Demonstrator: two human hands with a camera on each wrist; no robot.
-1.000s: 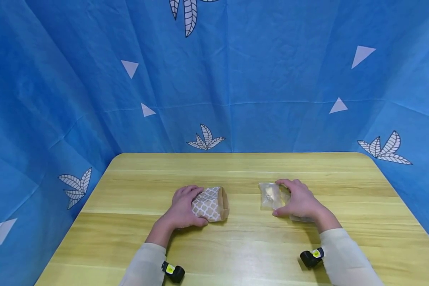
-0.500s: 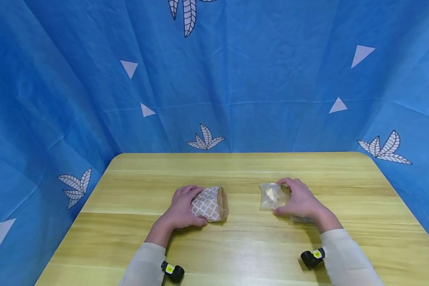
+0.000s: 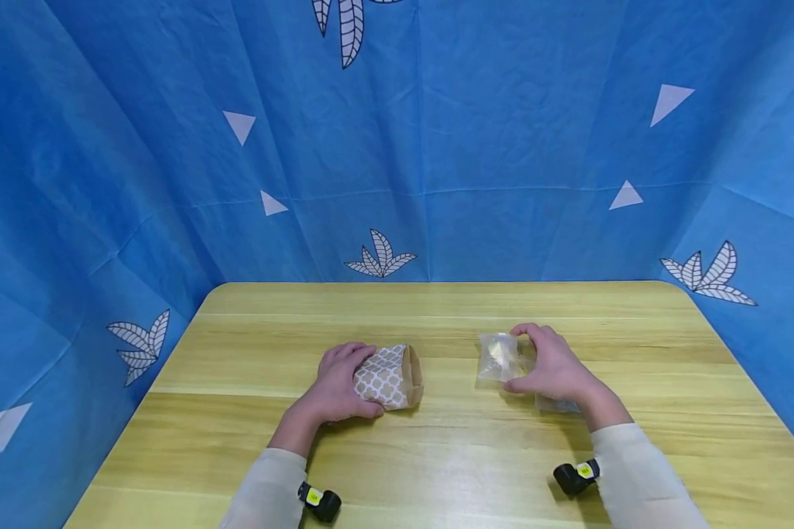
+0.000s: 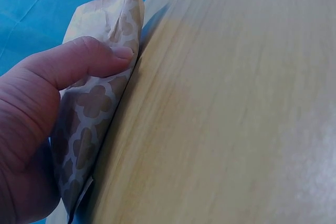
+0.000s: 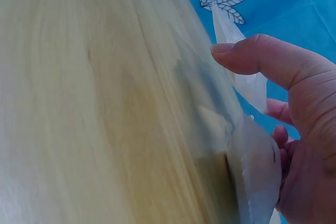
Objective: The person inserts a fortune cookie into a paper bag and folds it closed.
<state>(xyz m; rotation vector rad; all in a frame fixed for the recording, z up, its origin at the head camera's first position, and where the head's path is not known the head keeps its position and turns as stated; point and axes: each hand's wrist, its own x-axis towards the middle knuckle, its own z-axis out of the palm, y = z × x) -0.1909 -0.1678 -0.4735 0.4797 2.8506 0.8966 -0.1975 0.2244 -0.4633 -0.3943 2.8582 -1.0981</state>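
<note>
A brown paper bag (image 3: 385,378) with a white lattice print lies on its side on the left half of the table, its mouth facing right. My left hand (image 3: 337,386) grips the closed end, and the thumb (image 4: 100,59) presses on the printed side in the left wrist view. On the right, my right hand (image 3: 551,367) pinches a small clear plastic packet (image 3: 496,356) between thumb and fingers. This packet (image 5: 251,87) is raised off the table in the right wrist view. A second clear packet (image 3: 556,403) lies beneath the palm, partly hidden.
The wooden table (image 3: 450,470) spans the whole work area, with rounded far corners. A blue curtain (image 3: 503,147) with white leaves and triangles hangs behind it and on both sides. Each sleeve carries a small black wrist camera (image 3: 574,479).
My right hand has moved slightly away from me, lifting the pinched packet; the packet under the palm stays behind. The left hand and paper bag have not moved.
</note>
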